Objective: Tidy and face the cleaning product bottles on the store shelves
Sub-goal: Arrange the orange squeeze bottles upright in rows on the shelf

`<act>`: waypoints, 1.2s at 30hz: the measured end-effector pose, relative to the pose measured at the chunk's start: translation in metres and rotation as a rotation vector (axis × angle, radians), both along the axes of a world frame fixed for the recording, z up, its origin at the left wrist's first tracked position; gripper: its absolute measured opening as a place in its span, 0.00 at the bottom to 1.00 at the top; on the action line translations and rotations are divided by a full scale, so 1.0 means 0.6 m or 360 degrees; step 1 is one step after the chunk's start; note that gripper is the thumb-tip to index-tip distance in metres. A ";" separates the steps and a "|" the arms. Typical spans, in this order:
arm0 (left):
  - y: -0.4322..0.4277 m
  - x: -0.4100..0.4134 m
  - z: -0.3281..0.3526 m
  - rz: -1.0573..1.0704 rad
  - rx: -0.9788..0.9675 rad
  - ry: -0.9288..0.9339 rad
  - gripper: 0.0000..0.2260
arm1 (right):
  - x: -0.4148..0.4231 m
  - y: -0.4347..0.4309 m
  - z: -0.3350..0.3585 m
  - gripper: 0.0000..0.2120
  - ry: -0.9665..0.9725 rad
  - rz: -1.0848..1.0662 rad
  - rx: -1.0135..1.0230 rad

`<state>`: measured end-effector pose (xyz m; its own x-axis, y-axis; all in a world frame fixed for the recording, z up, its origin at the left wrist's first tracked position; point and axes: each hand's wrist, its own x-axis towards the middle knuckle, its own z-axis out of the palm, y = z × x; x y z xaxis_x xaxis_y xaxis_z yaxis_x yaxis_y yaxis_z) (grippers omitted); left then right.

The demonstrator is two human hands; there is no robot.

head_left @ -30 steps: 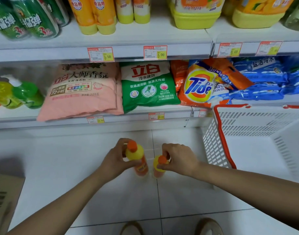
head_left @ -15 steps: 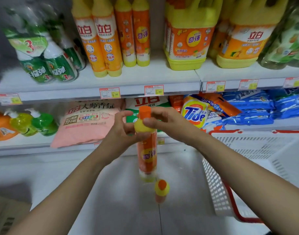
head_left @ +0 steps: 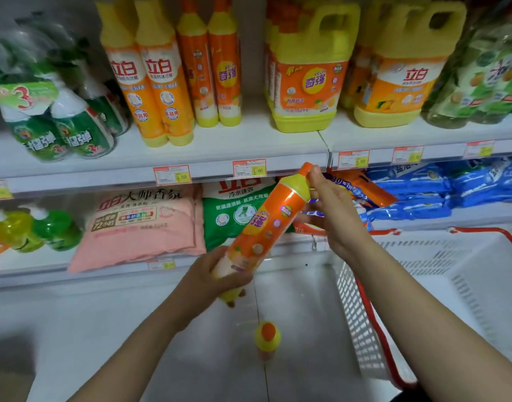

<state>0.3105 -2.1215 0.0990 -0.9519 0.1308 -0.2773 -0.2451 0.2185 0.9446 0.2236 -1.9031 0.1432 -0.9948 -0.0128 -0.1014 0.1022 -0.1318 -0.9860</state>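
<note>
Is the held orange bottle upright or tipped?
Tipped: the orange bottle slants, base in the left hand, cap end in the right hand.

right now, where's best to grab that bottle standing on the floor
Come straight down and wrap the fingers round the floor bottle at its yellow shoulder, below the orange cap. It stands upright, so the top is what faces you and the body is mostly hidden beneath. The white basket stands to its right; the left side looks freer.

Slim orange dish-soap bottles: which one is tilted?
The held bottle, left hand at its base, right hand at its cap, leaning up-right. The upper-shelf pair and the floor bottle stand upright.
</note>
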 end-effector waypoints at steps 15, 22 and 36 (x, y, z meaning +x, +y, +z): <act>-0.021 -0.009 -0.007 0.0198 0.0663 -0.0296 0.37 | -0.004 -0.011 -0.030 0.22 0.0042 0.0321 -0.0188; -0.011 -0.022 -0.017 0.0307 -0.0241 0.0412 0.23 | 0.002 -0.008 -0.026 0.18 -0.0067 0.0066 -0.0220; -0.015 -0.017 -0.025 0.0195 -0.0354 0.0296 0.27 | 0.017 -0.017 -0.009 0.20 0.0179 0.0209 -0.0271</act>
<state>0.3004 -2.1306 0.0843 -0.9938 -0.0325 -0.1061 -0.1101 0.4041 0.9080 0.2336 -1.9131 0.1380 -0.9883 -0.1504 0.0244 0.0204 -0.2898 -0.9569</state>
